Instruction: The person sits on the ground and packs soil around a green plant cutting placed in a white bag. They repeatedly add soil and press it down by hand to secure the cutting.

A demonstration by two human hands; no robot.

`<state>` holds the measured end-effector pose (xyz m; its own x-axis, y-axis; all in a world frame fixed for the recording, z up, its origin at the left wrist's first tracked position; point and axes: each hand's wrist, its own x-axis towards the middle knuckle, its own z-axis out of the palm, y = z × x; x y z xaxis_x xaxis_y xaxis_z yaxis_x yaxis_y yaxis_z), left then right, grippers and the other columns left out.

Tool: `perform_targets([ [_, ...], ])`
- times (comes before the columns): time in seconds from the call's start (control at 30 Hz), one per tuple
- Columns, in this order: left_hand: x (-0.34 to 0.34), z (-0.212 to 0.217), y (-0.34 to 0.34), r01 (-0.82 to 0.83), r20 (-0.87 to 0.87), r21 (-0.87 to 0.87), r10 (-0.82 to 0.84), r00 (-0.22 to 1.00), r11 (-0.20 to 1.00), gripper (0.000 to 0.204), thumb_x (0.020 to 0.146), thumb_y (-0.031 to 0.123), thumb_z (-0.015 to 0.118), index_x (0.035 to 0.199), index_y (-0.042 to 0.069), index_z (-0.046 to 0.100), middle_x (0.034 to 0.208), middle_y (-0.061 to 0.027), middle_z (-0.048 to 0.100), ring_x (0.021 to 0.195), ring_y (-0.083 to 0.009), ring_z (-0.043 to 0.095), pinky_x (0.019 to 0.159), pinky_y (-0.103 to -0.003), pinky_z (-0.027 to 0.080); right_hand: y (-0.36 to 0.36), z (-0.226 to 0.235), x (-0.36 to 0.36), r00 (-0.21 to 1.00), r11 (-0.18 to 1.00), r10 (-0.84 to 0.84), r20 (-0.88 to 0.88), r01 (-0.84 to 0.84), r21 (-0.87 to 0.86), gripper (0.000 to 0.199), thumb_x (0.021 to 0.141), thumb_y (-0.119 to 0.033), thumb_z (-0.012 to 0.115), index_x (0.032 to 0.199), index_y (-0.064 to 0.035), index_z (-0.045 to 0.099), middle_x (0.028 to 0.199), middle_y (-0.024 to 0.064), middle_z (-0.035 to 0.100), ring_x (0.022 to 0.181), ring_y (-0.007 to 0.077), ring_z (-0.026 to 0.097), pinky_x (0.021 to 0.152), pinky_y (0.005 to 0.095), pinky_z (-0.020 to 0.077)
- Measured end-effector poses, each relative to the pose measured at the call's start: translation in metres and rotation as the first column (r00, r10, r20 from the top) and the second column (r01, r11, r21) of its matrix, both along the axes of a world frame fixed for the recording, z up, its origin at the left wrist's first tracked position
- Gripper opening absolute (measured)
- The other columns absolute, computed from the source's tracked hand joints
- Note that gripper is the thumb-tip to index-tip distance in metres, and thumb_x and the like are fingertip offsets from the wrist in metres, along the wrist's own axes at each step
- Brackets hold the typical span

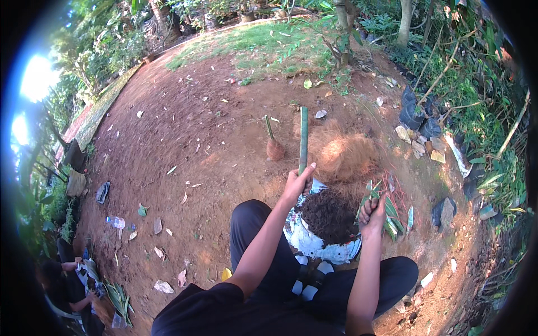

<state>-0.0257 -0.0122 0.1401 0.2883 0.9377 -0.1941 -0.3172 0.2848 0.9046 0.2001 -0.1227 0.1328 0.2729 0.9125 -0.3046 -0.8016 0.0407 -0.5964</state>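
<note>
The left hand [296, 185] is wrapped around a straight green stalk [303, 140], fingers clamped on its lower part with the thumb lying up along it; the stalk stands nearly upright and rises well above the fingers, smooth, evenly green and cut flat at the top. Just below and to the right of those fingers sits a pale, crumpled bag [314, 243] filled with dark, crumbly soil [330, 215], resting on the reddish bare ground between the person's knees. The right hand [372, 211] is curled into a fist at the right rim of the soil, fingers closed on a bunch of narrow green leaves [392, 215] that fan out to the right of the knuckles. Beyond the fingertips of both hands lies a mound of brown, hairy fibre [342, 154], and left of the stalk a small brown bulb with a short green shoot [274, 147] stands in the dirt. At the lower left edge, well apart, another person [64, 283] sits by more cut leaves.
</note>
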Motion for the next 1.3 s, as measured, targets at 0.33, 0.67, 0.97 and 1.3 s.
perform_targets([
  [0.33,0.007,0.004,-0.009,-0.051,-0.072,-0.031,0.049,0.996,0.998,0.048,0.087,0.044,0.066,0.060,0.012,0.044,0.050,0.0041,0.039,0.039,-0.0058,0.034,0.036,-0.024,0.025,0.003,0.005,-0.019,0.975,0.982,-0.126,0.183,0.148,-0.116,0.055,0.092,-0.061,0.044,0.062,-0.0161,0.036,0.049,-0.0033,0.029,0.036,0.0089,0.024,0.034,0.0235,0.0173],
  [0.67,0.018,-0.014,-0.006,-0.299,0.117,-0.012,0.299,0.947,0.954,0.039,0.091,0.027,0.055,0.058,0.013,0.040,0.048,0.0027,0.039,0.036,-0.0068,0.032,0.034,-0.024,0.021,0.002,-0.018,-0.015,0.999,0.998,0.017,0.042,-0.015,-0.065,0.026,0.096,-0.036,0.052,0.091,-0.0109,0.057,0.074,-0.0001,0.055,0.059,0.0098,0.047,0.052,0.0227,0.0389],
  [0.97,0.031,0.000,-0.018,-0.264,0.022,-0.012,0.264,0.964,0.965,0.033,0.092,0.031,0.059,0.068,0.013,0.043,0.053,0.0066,0.037,0.039,-0.0045,0.032,0.035,-0.022,0.023,-0.010,-0.035,0.002,0.976,0.985,0.155,-0.150,-0.164,-0.049,0.016,0.095,-0.025,0.057,0.100,-0.0096,0.059,0.089,0.0027,0.060,0.070,0.0088,0.056,0.064,0.0223,0.0499],
  [1.3,0.054,-0.024,-0.034,-0.199,-0.124,0.034,0.201,0.972,0.979,0.044,0.084,0.041,0.071,0.063,0.008,0.051,0.049,0.0020,0.047,0.037,-0.0073,0.043,0.034,-0.024,0.031,0.025,-0.023,-0.001,0.932,0.977,0.162,-0.323,-0.197,-0.078,0.020,0.096,-0.033,0.054,0.091,-0.0138,0.058,0.075,-0.0026,0.050,0.055,0.0060,0.039,0.041,0.0169,0.0296],
])
